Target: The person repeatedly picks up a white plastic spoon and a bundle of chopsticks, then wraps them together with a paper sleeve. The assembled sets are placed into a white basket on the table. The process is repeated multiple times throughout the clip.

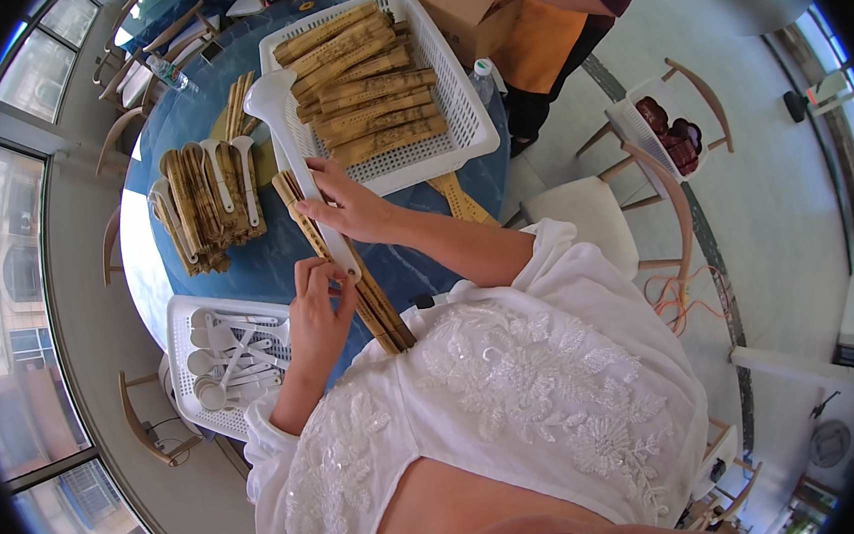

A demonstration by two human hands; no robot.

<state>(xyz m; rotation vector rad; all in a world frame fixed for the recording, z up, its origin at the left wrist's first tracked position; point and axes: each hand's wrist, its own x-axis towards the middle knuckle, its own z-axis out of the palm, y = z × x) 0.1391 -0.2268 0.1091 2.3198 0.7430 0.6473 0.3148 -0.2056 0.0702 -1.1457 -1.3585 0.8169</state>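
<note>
A long white spoon (pixel 275 100) lies slantwise over a narrow bundle of brown bamboo slips (pixel 381 316), its bowl toward the far basket. My right hand (pixel 354 204) is closed round the middle of the spoon's handle, thumb and fingers on either side. At the handle's lower end, my left hand (pixel 318 311) has its fingers curled in a pinch. The bundle runs below both hands, down to the front of my white top. Part of it is hidden behind the handle and my right hand.
Rolled bamboo slips fill a white basket (pixel 482 142) on the blue table (pixel 256 262). More bundles (pixel 191 200), with white spoons on them, stand at the left. A lower-left basket (pixel 179 327) holds several white spoons. Across the table, a person holds a cardboard box (pixel 462 13).
</note>
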